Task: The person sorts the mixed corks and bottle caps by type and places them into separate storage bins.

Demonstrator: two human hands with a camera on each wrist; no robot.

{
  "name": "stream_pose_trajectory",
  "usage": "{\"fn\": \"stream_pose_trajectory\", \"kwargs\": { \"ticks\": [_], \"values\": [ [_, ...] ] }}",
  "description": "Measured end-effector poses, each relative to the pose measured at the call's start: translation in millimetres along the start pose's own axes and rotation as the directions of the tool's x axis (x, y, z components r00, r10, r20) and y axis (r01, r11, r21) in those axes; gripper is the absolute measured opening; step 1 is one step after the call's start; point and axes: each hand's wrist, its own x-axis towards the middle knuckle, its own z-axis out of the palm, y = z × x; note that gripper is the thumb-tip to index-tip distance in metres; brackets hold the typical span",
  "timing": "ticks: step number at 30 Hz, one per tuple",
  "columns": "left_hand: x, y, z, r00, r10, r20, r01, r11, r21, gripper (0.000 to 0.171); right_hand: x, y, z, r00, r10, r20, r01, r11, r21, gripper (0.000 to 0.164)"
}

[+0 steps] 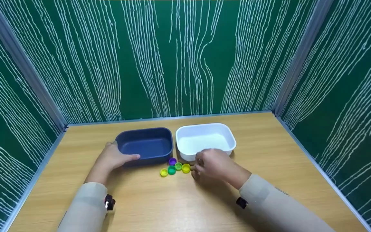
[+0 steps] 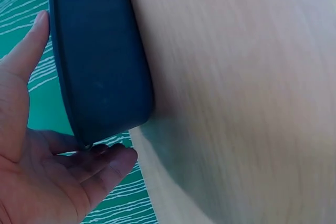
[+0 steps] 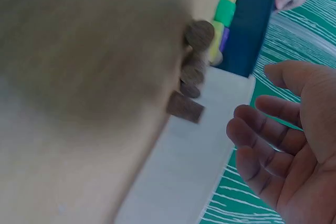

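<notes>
My left hand (image 1: 113, 157) grips the left end of a dark blue tub (image 1: 145, 141). Its thumb lies on the front rim, and the left wrist view shows the other fingers around the corner. In front of both tubs sit several small round caps: a purple one (image 1: 172, 161), a green one (image 1: 171, 170), a light green one (image 1: 178, 166) and two yellow ones (image 1: 186, 168). My right hand (image 3: 286, 140) is beside the white tub (image 1: 204, 137), fingers loosely bent with nothing visible in them. Several brown cork-like pieces (image 3: 199, 35) show by that tub in the right wrist view; in the head view they are hidden.
Both tubs stand side by side on a wooden table (image 1: 159, 206). Green panels (image 1: 185, 64) with wavy white lines rise at the back and on both sides, framed by grey metal posts (image 1: 293, 61).
</notes>
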Motion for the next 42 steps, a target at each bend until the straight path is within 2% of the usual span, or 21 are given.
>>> {"fn": "stream_pose_trajectory", "kwargs": {
  "ticks": [8,11,16,21,27,33,42],
  "values": [
    [5.9,1.1,-7.6,0.999,0.006,0.049,-0.003,0.998,-0.066,0.145,1.8,0.1,15.9,0.994,0.038,0.106,-0.047,0.996,0.079,0.019],
    [9.6,-0.1,-8.4,0.998,0.006,0.062,-0.001,0.997,-0.081,0.141,3.3,-0.1,19.3,0.992,0.024,0.122,-0.037,0.993,0.11,0.017],
    [7.9,0.3,-10.3,0.998,0.013,0.069,-0.006,0.996,-0.092,0.135,6.6,-0.1,24.6,0.992,-0.021,0.121,0.006,0.992,0.129,0.014],
    [5.2,4.3,-11.8,0.997,0.006,0.079,0.001,0.996,-0.092,0.13,9.2,-0.9,27.1,0.99,-0.009,0.143,-0.01,0.992,0.126,0.013],
    [10.5,9.8,-13.5,0.993,-0.059,0.105,0.066,0.995,-0.068,0.133,9.7,-4.5,30.0,0.99,-0.011,0.141,-0.007,0.992,0.125,0.012],
    [13.5,10.8,-12.8,0.99,-0.079,0.113,0.088,0.993,-0.075,0.135,11.2,-8.6,32.5,0.993,0.023,0.113,-0.035,0.994,0.105,0.018],
    [12.1,13.2,-13.6,0.99,-0.083,0.117,0.096,0.99,-0.106,0.136,11.5,-13.0,34.8,0.988,0.07,0.135,-0.087,0.988,0.128,0.021]
  ]
}}
